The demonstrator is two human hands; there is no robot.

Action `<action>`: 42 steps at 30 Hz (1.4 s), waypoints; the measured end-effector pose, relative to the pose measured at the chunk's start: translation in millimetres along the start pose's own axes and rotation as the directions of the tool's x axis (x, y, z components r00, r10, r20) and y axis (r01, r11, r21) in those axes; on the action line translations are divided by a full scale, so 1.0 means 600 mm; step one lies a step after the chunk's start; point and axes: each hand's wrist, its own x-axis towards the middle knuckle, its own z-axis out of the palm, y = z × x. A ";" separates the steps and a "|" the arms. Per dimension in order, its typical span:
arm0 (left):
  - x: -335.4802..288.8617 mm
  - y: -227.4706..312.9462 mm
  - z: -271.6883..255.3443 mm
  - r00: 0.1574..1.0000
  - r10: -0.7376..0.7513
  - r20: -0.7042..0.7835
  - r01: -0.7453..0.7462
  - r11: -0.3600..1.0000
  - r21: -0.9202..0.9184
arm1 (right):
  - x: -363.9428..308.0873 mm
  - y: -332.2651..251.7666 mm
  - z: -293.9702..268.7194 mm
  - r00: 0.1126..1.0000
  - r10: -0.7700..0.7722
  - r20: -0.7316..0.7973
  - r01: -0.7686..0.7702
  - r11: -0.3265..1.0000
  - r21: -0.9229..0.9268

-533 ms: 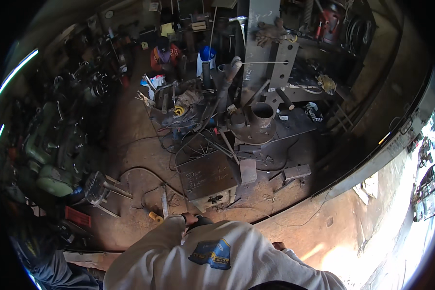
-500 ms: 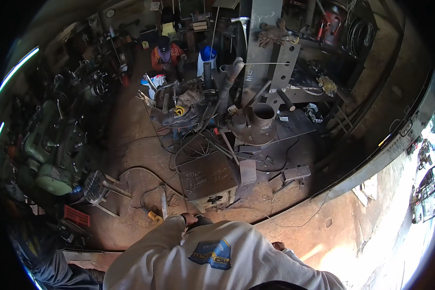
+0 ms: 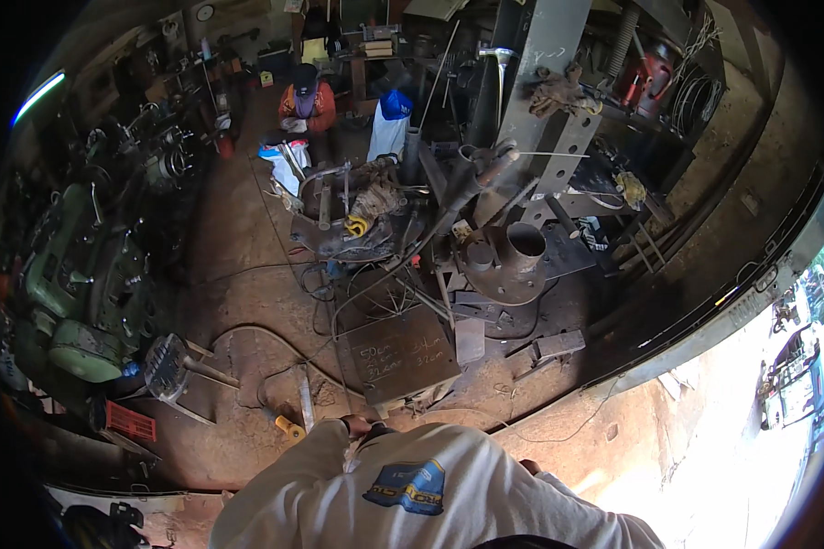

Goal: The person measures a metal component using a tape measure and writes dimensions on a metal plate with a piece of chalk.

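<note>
My left hand (image 3: 356, 425) is bent in at the front of my pale sweatshirt (image 3: 320, 476), close to the near edge of a dark metal plate (image 3: 398, 357) with chalk marks on it. Its fingers are mostly hidden, and a dark shape beside it is too obscured to name. Only a small part of my right hand (image 3: 529, 467) shows past the sweatshirt, low on the right side, with its fingers out of sight. A yellow-bodied power tool (image 3: 289, 427) lies on the floor left of my left hand, beside a flat metal bar (image 3: 305, 403).
Beyond the plate stand a round flanged pipe piece (image 3: 526, 242) and a cluttered round work table (image 3: 339, 240). Green machinery (image 3: 87, 343) lines the left, near a metal stool (image 3: 169, 366) and a red crate (image 3: 130, 421). A co-worker (image 3: 308, 105) sits at the back. Cables cross the floor.
My view has shifted slightly. A person in dark clothing at the lower left has gone out of view. The seated co-worker's hands have come together. My own hands stay in nearly the same place.
</note>
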 end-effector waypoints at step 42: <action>0.026 0.178 -0.085 0.637 0.755 0.152 -0.769 0.611 0.190 | 0.088 -0.565 -0.288 0.884 -0.290 -0.367 0.417 0.845 0.336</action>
